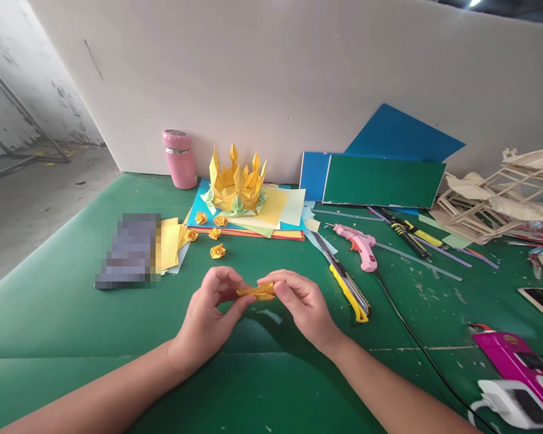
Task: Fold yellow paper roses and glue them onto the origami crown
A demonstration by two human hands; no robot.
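Note:
Both my hands meet over the green table (pixel 72 325), pinching a small folded piece of yellow-orange paper (pixel 257 292) between them. My left hand (pixel 212 313) grips its left end with curled fingers. My right hand (pixel 298 301) holds the right end, fingers closed on it. Behind them lie several small orange paper roses (pixel 218 251), and farther back a yellow folded paper crown (pixel 236 181) stands on a stack of coloured sheets (pixel 280 211).
A pink flask (pixel 180 158) stands by the white wall. A yellow utility knife (pixel 346 283), a pink glue gun (pixel 361 244) with its black cord, blue and green card sheets (pixel 382 179), a wooden stick model (pixel 493 199) and a magenta device (pixel 516 361) lie to the right. Yellow sheets (pixel 169 241) lie left.

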